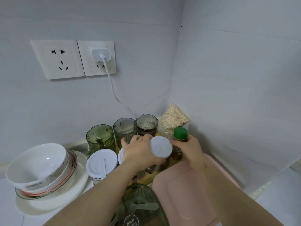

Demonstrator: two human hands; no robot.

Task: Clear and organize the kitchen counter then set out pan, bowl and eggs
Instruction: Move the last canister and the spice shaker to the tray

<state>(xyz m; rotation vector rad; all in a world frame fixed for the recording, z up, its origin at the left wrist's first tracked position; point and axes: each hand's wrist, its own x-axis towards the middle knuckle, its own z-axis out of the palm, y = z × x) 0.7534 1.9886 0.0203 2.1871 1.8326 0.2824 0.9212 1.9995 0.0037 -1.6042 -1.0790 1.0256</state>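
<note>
My left hand grips a white-lidded seasoning jar from its left side, in the counter's back corner. Right beside it, my right hand holds a brown spice bottle with a green cap. Two more white-lidded jars stand to the left, one in full view, the other mostly hidden behind my left hand. A white bowl sits on a stack of a glass bowl and white plates at the left. No pan or eggs are in view.
Three ribbed glass cups line the wall behind the jars. A bag of oats leans in the corner. A pink lidded container lies under my right forearm, a green glass container under my left. A charger cable hangs from the wall socket.
</note>
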